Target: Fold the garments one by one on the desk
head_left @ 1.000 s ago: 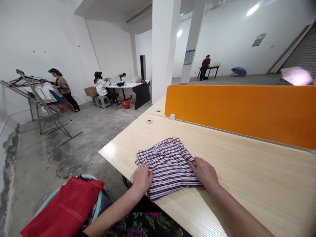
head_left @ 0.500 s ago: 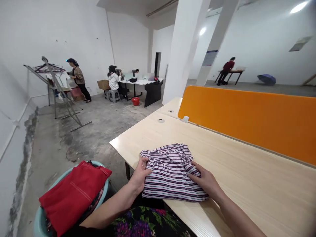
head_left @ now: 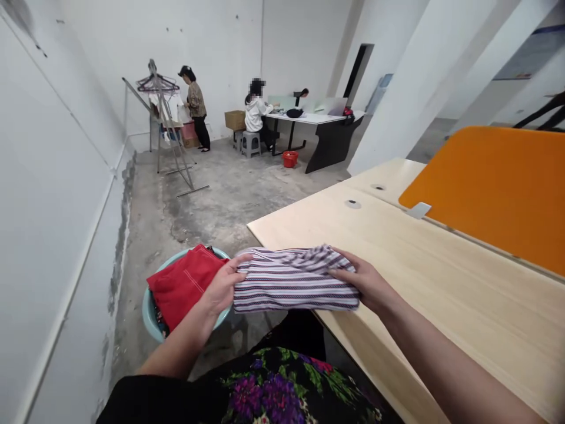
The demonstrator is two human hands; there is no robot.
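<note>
A folded garment with purple, white and dark stripes (head_left: 293, 281) is held in the air at the near left corner of the light wooden table (head_left: 441, 277). My left hand (head_left: 223, 285) grips its left end and my right hand (head_left: 368, 285) grips its right end. Just left of my left hand, on the floor, a pale blue basin (head_left: 152, 309) holds a folded red garment (head_left: 185, 282) on top of other clothes.
An orange divider panel (head_left: 494, 188) stands along the table's far side. Bare concrete floor stretches ahead. Further back a person stands by a metal clothes rack (head_left: 165, 118), and another person sits at a white desk (head_left: 318, 121). A white wall runs along the left.
Both hands lifted the striped garment off the table and carried it left, toward the basin. The camera swung left with it.
</note>
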